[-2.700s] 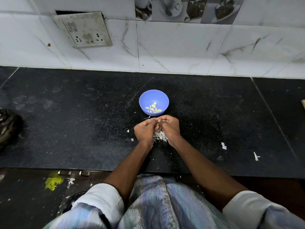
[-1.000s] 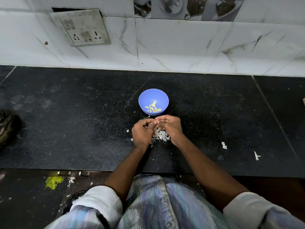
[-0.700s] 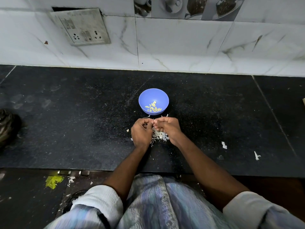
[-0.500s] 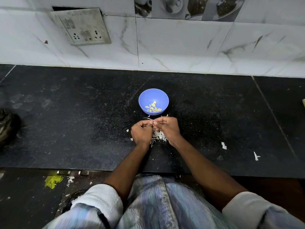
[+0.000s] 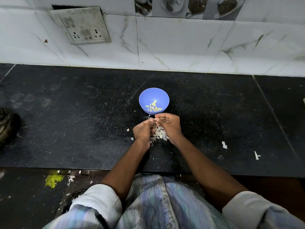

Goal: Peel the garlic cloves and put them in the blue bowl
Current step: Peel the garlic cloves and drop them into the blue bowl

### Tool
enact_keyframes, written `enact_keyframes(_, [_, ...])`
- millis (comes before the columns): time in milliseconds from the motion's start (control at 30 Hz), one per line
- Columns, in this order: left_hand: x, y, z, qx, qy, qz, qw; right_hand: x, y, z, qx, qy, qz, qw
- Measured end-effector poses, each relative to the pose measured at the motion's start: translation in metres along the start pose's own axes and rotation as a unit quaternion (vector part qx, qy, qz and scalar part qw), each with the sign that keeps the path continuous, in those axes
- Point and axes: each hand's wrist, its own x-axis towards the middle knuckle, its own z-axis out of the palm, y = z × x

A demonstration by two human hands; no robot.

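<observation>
The blue bowl (image 5: 154, 95) stands on the black counter with several peeled yellowish cloves (image 5: 153, 107) at its bottom. Just in front of it, my left hand (image 5: 142, 132) and my right hand (image 5: 169, 125) meet fingertip to fingertip over a heap of white garlic skins (image 5: 159, 133). Both hands have curled fingers that pinch a small garlic clove (image 5: 151, 119) between them. The clove is mostly hidden by the fingers.
Loose skin scraps (image 5: 224, 144) lie on the counter (image 5: 82, 121) to the right. A dark bundle (image 5: 7, 126) sits at the far left edge. A tiled wall with a switch plate (image 5: 82, 24) rises behind. The counter's front edge runs close to my body.
My hands have stayed over the skin heap, working the clove with small finger movements. The right hand's fingers have spread a little towards the bowl. The bowl has not moved.
</observation>
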Motion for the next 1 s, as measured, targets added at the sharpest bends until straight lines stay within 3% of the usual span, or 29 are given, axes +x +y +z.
enact_keyframes(300, [0.011, -0.005, -0.014, 0.198, -0.022, 0.153, 0.968, -0.003, 0.0, -0.004, -0.061, -0.008, -0.003, 0.998])
enact_keyframes(433, [0.009, -0.004, -0.015, 0.29, 0.004, 0.233, 0.928, 0.0, 0.001, -0.003, -0.126, -0.009, -0.032, 0.991])
enact_keyframes(667, [0.01, -0.007, -0.021, 0.391, -0.006, 0.293, 0.872, 0.0, -0.002, -0.004, -0.196, -0.007, -0.069, 0.978])
enact_keyframes(1000, [0.01, -0.002, -0.021, 0.353, -0.006, 0.334, 0.874, -0.006, -0.005, -0.005, 0.027, 0.004, 0.03, 0.999])
